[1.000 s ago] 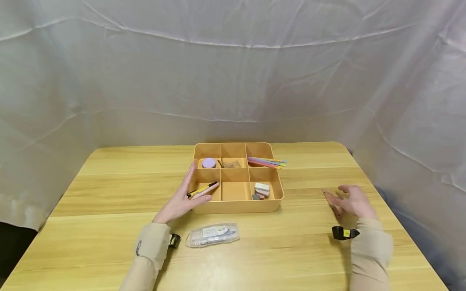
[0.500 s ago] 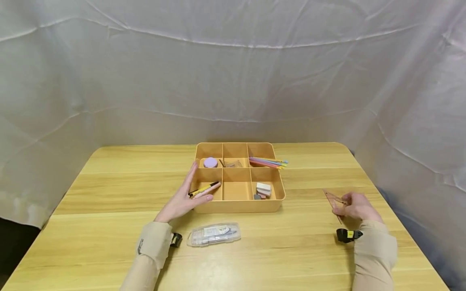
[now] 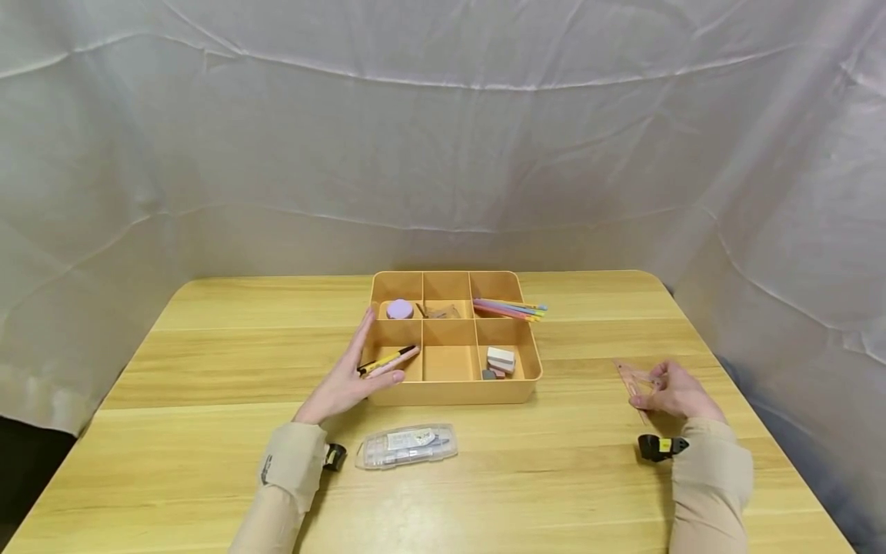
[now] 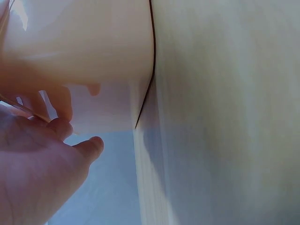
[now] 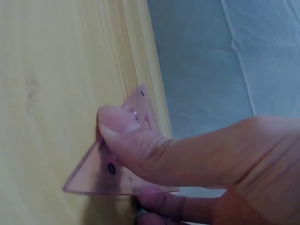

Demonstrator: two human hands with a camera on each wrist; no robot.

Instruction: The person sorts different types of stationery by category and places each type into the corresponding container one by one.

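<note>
In the head view my left hand (image 3: 341, 387) rests at the front left corner of an orange divided organizer box (image 3: 450, 394). Its fingers lie straight along the side and the thumb reaches over the front wall. The left wrist view shows that hand (image 4: 42, 164) close against the box wall (image 4: 93, 42). Far to the right, my right hand (image 3: 681, 392) pinches a pink see-through set square (image 3: 630, 378). Up close, the thumb lies over the face of the set square (image 5: 89, 176), hiding part of it, with other fingers behind.
A clear plastic pen case (image 3: 407, 447) lies in front of the box. Box compartments hold two pens (image 3: 389, 360), a round purple item (image 3: 399, 309), white erasers (image 3: 501, 359) and several colored pencils (image 3: 508, 309), which poke out on the right. Grey cloth (image 3: 443, 154) hangs behind the table.
My right hand has moved from reaching over the set square to pinching it, and the set square has turned slightly. The left hand keeps its place at the box.
</note>
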